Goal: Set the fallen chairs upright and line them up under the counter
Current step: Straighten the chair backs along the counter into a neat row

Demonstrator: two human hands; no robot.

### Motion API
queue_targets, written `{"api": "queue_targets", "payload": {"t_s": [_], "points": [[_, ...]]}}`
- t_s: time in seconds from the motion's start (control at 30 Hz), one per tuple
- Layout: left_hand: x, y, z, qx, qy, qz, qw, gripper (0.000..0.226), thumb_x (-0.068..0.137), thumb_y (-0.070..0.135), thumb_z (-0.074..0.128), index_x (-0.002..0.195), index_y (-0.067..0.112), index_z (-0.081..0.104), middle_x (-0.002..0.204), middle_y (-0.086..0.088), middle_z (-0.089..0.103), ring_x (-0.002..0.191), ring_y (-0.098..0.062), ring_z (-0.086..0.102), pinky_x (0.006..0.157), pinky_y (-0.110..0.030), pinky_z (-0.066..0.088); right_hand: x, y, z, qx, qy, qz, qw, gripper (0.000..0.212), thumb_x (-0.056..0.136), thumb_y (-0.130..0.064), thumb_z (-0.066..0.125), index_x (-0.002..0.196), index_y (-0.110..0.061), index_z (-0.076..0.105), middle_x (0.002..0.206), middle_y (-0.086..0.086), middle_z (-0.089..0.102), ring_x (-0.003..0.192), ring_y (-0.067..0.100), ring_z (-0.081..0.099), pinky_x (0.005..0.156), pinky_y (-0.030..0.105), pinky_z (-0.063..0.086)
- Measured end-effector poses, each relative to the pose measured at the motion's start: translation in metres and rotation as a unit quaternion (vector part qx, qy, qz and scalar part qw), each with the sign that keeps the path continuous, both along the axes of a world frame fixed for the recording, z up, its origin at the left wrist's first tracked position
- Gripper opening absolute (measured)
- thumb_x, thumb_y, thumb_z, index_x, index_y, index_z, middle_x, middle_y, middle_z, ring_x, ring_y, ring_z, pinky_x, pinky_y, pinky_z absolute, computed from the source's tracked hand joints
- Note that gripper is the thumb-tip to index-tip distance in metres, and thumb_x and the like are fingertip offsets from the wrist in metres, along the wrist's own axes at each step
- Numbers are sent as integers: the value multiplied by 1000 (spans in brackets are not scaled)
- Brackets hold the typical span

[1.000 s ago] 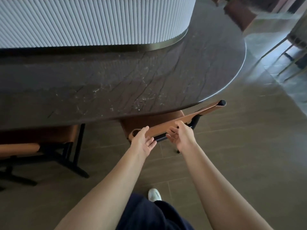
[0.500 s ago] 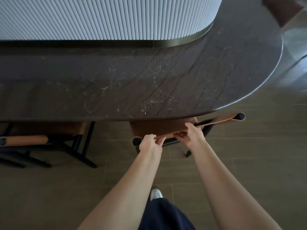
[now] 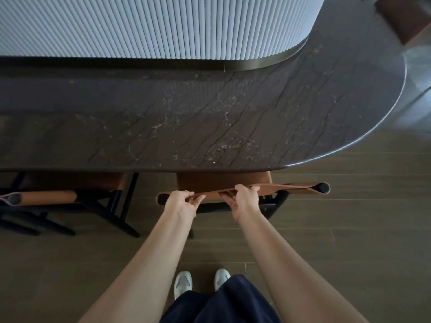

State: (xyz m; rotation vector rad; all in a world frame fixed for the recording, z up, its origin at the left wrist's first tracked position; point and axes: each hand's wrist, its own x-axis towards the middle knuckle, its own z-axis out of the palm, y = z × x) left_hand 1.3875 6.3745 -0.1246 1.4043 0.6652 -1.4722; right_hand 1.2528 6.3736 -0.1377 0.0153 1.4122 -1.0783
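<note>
An upright chair with a tan leather seat and black frame stands at the counter, its seat partly under the dark stone top. Its tan backrest strap runs left to right just outside the counter edge. My left hand grips the strap near its left end. My right hand grips the strap near the middle, fingers curled over the top edge. A second tan chair stands upright to the left, its seat under the counter.
A white ribbed wall rises behind the counter top. The counter curves round at the right end. Brown wood-look floor spreads to the right and behind. My white shoes stand below the chair.
The chair has turned so its backrest strap lies almost parallel to the counter edge, and it sits further under the top. Both hands kept their hold. The view shifted right and down.
</note>
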Motion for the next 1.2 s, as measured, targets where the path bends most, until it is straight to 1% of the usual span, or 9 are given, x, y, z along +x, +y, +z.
{"api": "queue_targets", "payload": {"t_s": [0.13, 0.37, 0.47, 0.67, 0.83, 0.9, 1.0, 1.1, 1.2], "points": [[27, 5, -1, -4, -33, -33, 999, 31, 89, -13, 52, 119, -7, 57, 120, -27, 59, 110, -39, 61, 79, -46, 58, 28, 5, -2, 7, 35, 15, 999, 73, 102, -3, 38, 156, -32, -1, 140, 12, 48, 64, 14, 67, 88, 42, 58], [80, 6, -5, -12, -81, -72, 994, 38, 89, -14, 52, 125, -5, 53, 122, -27, 58, 110, -39, 62, 42, -38, 52, 76, 5, -6, 3, 68, 28, 997, 74, 101, 1, 42, 158, -23, 2, 146, 13, 42, 47, 1, 65, 96, 45, 53], [98, 0, -6, -11, -79, -59, 995, 37, 89, -13, 52, 124, -4, 54, 121, -27, 58, 108, -40, 62, 44, -41, 54, 93, 1, -6, 5, 76, 26, 997, 69, 101, -3, 45, 157, -19, 9, 143, 14, 47, 50, 5, 67, 93, 41, 55], [108, -13, 1, 26, -28, -57, 998, 39, 91, -13, 47, 129, -4, 52, 127, -24, 57, 115, -39, 58, 73, -47, 54, 100, -6, -10, 21, 93, 29, 995, 62, 101, -10, 48, 154, -14, 16, 137, 14, 53, 62, 14, 73, 100, 45, 51], [117, -14, 4, 29, -14, -81, 996, 33, 91, -9, 51, 124, -5, 57, 123, -25, 60, 106, -37, 65, 55, -41, 54, 110, -5, -11, 32, 106, 51, 993, 69, 102, -18, 49, 156, -16, 7, 144, 12, 49, 126, 35, 54, 111, 51, 38], [115, -11, 6, 16, -14, -87, 996, 31, 91, -8, 52, 122, -5, 58, 123, -24, 60, 107, -37, 64, 60, -41, 55, 108, -2, -10, 25, 107, 55, 992, 68, 102, -18, 48, 156, -14, 8, 141, 12, 51, 122, 34, 57, 110, 52, 40], [114, -3, 8, -15, -26, -95, 995, 30, 90, -7, 56, 120, -4, 59, 115, -23, 63, 104, -36, 65, 52, -39, 57, 105, 4, -4, -2, 57, 34, 998, 62, 103, -14, 46, 155, -13, 12, 112, 11, 61, 86, 23, 70, 95, 48, 53], [117, 8, 8, -60, -48, -102, 992, 30, 86, -8, 62, 115, -2, 60, 100, -22, 64, 95, -34, 67, 65, -41, 60, 99, 13, -1, -3, 20, 21, 1000, 55, 103, -14, 45, 152, -15, 22, 105, 12, 62, 93, 24, 68, 79, 43, 60], [120, 20, 5, -111, -54, -123, 985, 30, 85, -7, 64, 114, 1, 58, 110, -22, 62, 99, -32, 66, 62, -39, 59, 92, 27, -2, -10, 28, 24, 999, 36, 103, -15, 43, 139, -17, 41, 117, 11, 62, 98, 24, 66, 69, 39, 56]]}}
